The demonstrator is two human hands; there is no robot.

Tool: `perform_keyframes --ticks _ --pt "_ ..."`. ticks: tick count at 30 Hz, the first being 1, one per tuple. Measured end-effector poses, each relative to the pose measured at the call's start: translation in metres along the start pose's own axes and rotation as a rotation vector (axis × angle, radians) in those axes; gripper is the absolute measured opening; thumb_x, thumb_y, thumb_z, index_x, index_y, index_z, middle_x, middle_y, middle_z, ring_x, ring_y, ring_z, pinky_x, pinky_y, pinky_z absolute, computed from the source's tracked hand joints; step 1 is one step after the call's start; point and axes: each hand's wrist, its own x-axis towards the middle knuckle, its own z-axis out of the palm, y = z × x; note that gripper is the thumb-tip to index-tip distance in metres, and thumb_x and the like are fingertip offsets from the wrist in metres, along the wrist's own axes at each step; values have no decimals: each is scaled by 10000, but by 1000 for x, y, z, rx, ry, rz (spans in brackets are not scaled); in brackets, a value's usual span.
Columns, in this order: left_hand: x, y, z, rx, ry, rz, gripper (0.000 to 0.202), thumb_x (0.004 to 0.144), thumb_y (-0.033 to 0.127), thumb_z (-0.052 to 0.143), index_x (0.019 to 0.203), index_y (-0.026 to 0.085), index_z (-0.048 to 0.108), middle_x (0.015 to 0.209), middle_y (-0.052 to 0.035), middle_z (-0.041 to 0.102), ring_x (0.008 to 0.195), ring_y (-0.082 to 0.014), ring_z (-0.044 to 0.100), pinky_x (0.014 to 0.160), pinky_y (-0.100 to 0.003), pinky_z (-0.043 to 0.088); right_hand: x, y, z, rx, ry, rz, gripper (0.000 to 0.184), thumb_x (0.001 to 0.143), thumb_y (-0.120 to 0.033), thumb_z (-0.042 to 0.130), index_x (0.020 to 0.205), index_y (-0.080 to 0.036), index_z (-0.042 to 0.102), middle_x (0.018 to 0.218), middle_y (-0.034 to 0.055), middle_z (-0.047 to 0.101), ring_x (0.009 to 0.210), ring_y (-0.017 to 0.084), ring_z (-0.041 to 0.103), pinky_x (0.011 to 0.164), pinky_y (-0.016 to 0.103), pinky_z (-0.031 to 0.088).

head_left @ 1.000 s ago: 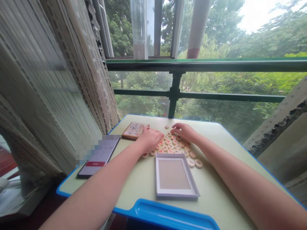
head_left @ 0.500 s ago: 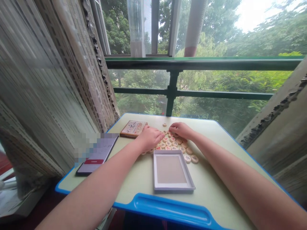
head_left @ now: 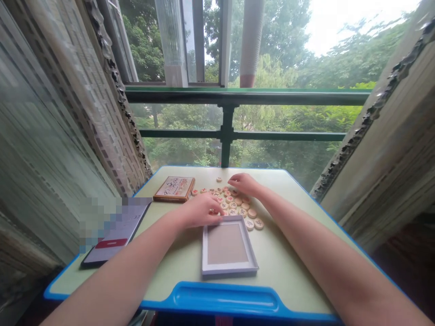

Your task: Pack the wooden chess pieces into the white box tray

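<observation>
Several round wooden game pieces [head_left: 253,213] with red and dark characters lie scattered on a pale green desk [head_left: 299,253]. My left hand [head_left: 200,211] is curled at the near left edge of the pile, beside the far rim of an open white box tray [head_left: 227,244]; its fingers are closed on something I cannot make out. My right hand [head_left: 243,183] rests on the far side of the pile, fingers bent down onto the pieces.
A brown printed box lid [head_left: 174,189] lies at the far left of the desk. A phone [head_left: 113,234] with a lit screen lies at the left edge. A blue groove [head_left: 226,298] runs along the near edge. Curtains hang on both sides, a green window rail behind.
My left hand has drawn back toward me, from the lid's corner to the tray's far rim. The view has shifted right and down. My right hand stays on the pile.
</observation>
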Motion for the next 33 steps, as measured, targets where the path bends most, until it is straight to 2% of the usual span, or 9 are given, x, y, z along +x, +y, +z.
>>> perform_keyframes --ticks 6,11,15,17,19,21,24,29,33 --pt "2 2 4 -8 7 65 208 769 268 571 891 211 729 802 -42 663 727 -151 567 671 -236 432 -11 -20 -25 43 20 18 248 813 -297 526 921 -156 700 914 47 701 797 146 612 670 207 441" --pt "1 8 10 1 52 117 173 758 225 578 831 211 734 785 -32 656 711 -138 570 663 -230 416 -47 -42 -52 -83 -198 -20 156 722 -208 615 826 -203 731 835 18 714 746 157 622 636 214 445" --pt "-3 13 16 8 76 108 176 724 173 562 778 209 726 778 -23 657 702 -134 577 669 -231 415 -72 -37 -56 -106 -34 -20 197 722 -139 572 824 -200 729 864 22 715 745 155 628 685 227 451" --pt "-4 16 17 36 89 111 173 706 157 549 743 198 713 753 -24 647 692 -135 567 651 -230 407 -80 -25 -53 -85 75 -30 215 727 -130 541 828 -192 721 882 29 707 767 150 618 717 232 443" --pt "-6 18 17 70 98 117 163 695 155 539 716 188 697 722 -24 633 681 -137 551 634 -232 395 -85 -10 -51 -45 92 -39 224 731 -154 518 845 -181 709 858 31 694 749 139 595 698 232 434" --pt "-6 20 16 94 95 119 154 691 157 529 697 184 681 699 -22 621 664 -136 536 621 -234 382 -90 6 -51 -4 -27 -7 213 736 -210 507 828 -162 693 763 26 664 662 124 556 600 224 411" --pt "-7 23 15 94 71 112 155 693 149 509 695 184 661 698 -15 616 657 -129 525 622 -233 372 -96 20 -56 -21 -319 52 172 703 -253 540 778 -153 659 667 6 608 586 113 506 525 221 364" --pt "-7 27 16 78 45 120 144 689 140 501 688 182 639 689 -8 594 661 -126 511 626 -230 366 -106 12 -61 -54 -425 6 462 559 -456 713 930 -204 603 813 7 594 645 125 515 525 216 345" --pt "-7 30 17 63 61 140 151 685 132 495 684 175 640 700 -19 595 657 -129 513 616 -230 372 -110 -1 -53 -218 -460 -6 329 563 -446 709 743 -201 584 679 -17 561 562 106 450 488 223 279"
